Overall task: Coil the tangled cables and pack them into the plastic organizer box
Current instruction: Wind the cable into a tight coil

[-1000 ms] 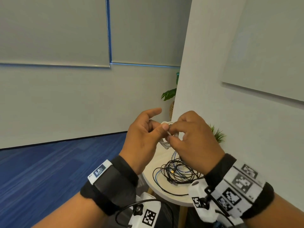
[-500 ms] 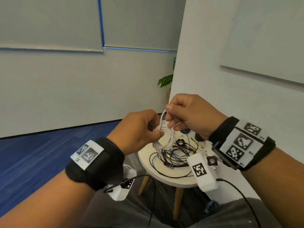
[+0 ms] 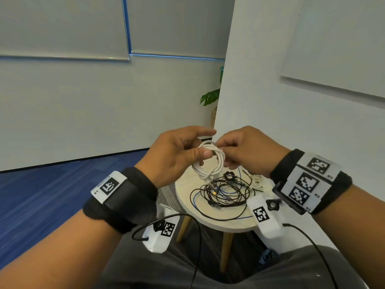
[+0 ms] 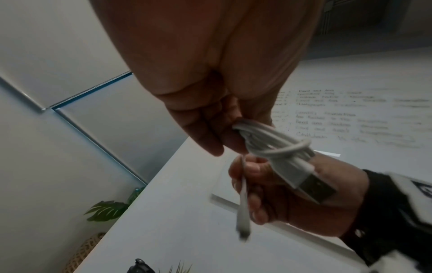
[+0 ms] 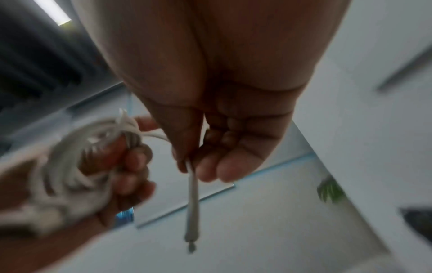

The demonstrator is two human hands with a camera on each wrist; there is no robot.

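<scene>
Both hands hide part of the white cable [image 3: 210,163]; right-wrist view blurred.

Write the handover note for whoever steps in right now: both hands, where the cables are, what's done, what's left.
Left hand: grip on the white cable coil, held above the round table.
Right hand: pinches the coil's loose end, small plug dangling.
On the table: tangled black and blue cables, uncoiled.
Done: white cable looped, a wrap already round the bundle.
Left: tuck the end in, coil the others, pack everything. No organizer box shows in any view.
</scene>
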